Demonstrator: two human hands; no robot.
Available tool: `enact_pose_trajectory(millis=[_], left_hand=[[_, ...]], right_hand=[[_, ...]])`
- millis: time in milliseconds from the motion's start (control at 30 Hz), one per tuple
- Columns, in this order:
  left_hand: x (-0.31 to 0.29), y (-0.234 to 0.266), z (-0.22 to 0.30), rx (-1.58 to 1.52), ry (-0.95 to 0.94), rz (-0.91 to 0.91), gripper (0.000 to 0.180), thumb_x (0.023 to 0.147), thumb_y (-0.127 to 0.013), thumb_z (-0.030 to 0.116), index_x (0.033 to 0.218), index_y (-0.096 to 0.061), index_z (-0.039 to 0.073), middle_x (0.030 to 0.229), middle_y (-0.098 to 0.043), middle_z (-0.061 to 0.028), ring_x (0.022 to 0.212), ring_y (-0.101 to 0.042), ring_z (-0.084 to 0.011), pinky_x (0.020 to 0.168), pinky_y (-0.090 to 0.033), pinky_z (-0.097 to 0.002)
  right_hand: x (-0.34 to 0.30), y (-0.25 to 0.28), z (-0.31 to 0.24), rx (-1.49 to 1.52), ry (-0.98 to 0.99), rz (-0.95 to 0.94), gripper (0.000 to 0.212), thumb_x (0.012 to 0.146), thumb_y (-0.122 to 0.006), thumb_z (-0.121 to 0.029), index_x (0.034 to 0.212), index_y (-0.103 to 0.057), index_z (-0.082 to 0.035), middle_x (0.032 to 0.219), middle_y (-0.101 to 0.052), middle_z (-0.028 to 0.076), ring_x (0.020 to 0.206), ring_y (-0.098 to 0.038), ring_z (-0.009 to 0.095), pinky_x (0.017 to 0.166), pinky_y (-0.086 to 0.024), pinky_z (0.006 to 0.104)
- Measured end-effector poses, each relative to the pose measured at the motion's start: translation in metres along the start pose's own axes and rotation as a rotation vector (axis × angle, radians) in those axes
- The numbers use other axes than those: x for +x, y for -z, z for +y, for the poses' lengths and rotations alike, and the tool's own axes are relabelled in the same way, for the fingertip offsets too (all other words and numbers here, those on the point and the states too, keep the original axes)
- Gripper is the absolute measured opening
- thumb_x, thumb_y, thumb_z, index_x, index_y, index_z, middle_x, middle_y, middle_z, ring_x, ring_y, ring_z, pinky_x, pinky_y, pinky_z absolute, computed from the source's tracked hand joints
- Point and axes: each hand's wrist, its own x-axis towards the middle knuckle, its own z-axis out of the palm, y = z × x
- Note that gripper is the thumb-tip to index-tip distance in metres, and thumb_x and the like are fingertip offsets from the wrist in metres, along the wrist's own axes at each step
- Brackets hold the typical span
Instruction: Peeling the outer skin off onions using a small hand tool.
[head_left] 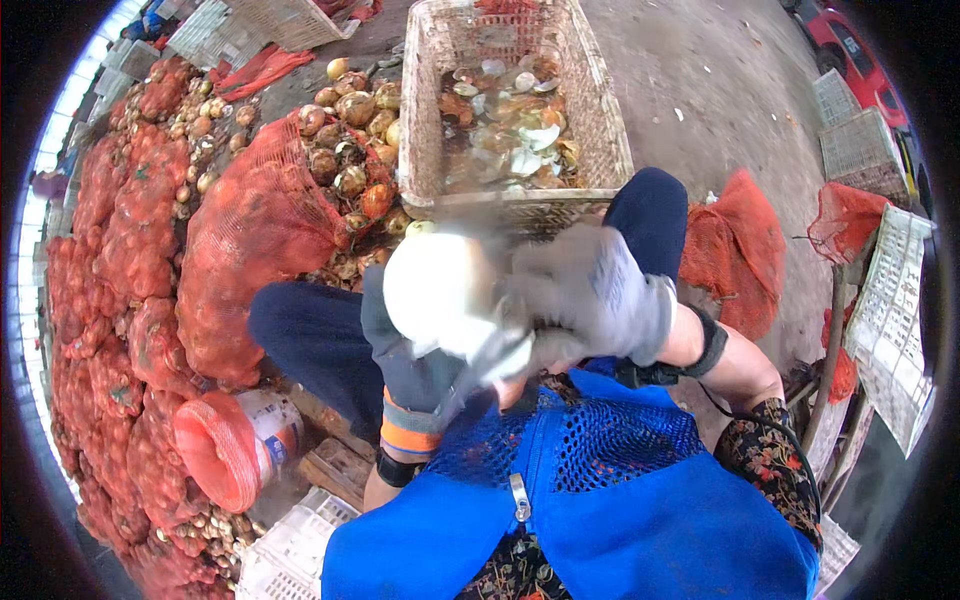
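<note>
Head view: left hand (415, 375), in a grey glove with an orange cuff, has its grip closed around a peeled white onion (440, 290) held above the lap, just in front of the wicker basket (420, 110) that holds onion skins. Right hand (590, 295), grey-gloved and motion-blurred, presses against the onion's right side with a knife (480, 365), grip closed on its handle. Red mesh sacks (130, 260) of onions lie piled at left.

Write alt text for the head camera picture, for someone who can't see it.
Seen from above, a seated person's gloved left hand holds a peeled white onion while the gloved right hand, blurred, works at it. Ahead stands a wicker basket of onion skins; red mesh sacks of onions are piled left.
</note>
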Motion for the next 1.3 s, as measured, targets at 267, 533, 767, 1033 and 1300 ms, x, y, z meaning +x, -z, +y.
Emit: enact_pose_trajectory(millis=[267, 533, 767, 1033, 1300], left_hand=[[0.006, 0.0, -0.006, 1.044, -0.745, 0.159, 0.074, 0.079, -0.069, 0.025, 0.138, -0.028, 0.005, 0.127, -0.05, -0.0178, 0.116, -0.051, -0.0319, 0.098, -0.043, -0.0444], [0.028, -0.006, 0.014, 0.895, -0.602, 0.167, 0.061, 0.088, -0.05, 0.045, 0.131, -0.042, 0.003, 0.13, -0.049, -0.0166, 0.113, -0.053, -0.0317, 0.095, -0.045, -0.0459], [0.039, -0.036, 0.023, 0.03, -0.181, -0.049, 0.065, 0.094, -0.034, 0.054, 0.133, -0.039, 0.002, 0.126, -0.052, -0.0162, 0.111, -0.054, -0.0308, 0.092, -0.046, -0.0433], [0.025, -0.033, 0.014, -0.111, -0.342, -0.34, 0.056, 0.095, -0.037, 0.04, 0.134, -0.035, 0.001, 0.125, -0.053, -0.0173, 0.114, -0.052, -0.0332, 0.098, -0.044, -0.0438], [0.041, -0.03, 0.013, 0.393, -0.433, 0.027, 0.064, 0.095, -0.026, 0.049, 0.131, -0.042, -0.001, 0.132, -0.047, -0.0207, 0.117, -0.05, -0.0311, 0.098, -0.044, -0.0432]], right_hand=[[0.004, 0.032, 0.04, 0.136, 0.001, 0.108, 0.045, 0.069, -0.069, -0.05, 0.074, -0.054, -0.008, 0.068, -0.053, 0.007, 0.059, -0.054, 0.027, 0.051, -0.04, 0.036], [0.011, 0.042, 0.137, -0.555, -0.699, 0.072, 0.052, 0.075, -0.068, -0.047, 0.101, -0.057, -0.003, 0.079, -0.064, 0.016, 0.077, -0.063, 0.035, 0.066, -0.05, 0.0402], [0.031, -0.011, 0.023, 0.422, -0.691, 0.112, 0.053, 0.071, -0.068, -0.045, 0.097, -0.061, 0.001, 0.077, -0.065, 0.017, 0.075, -0.066, 0.031, 0.067, -0.051, 0.037], [0.016, -0.015, 0.022, 1.065, -0.795, 0.308, 0.02, 0.081, -0.07, -0.02, 0.079, -0.061, -0.002, 0.063, -0.056, -0.002, 0.054, -0.048, 0.003, 0.048, -0.039, 0.0207], [0.007, -0.012, 0.038, 1.132, -0.801, 0.283, 0.025, 0.084, -0.068, -0.018, 0.1, -0.057, -0.002, 0.067, -0.055, -0.002, 0.049, -0.046, 0.003, 0.043, -0.034, 0.0187]])
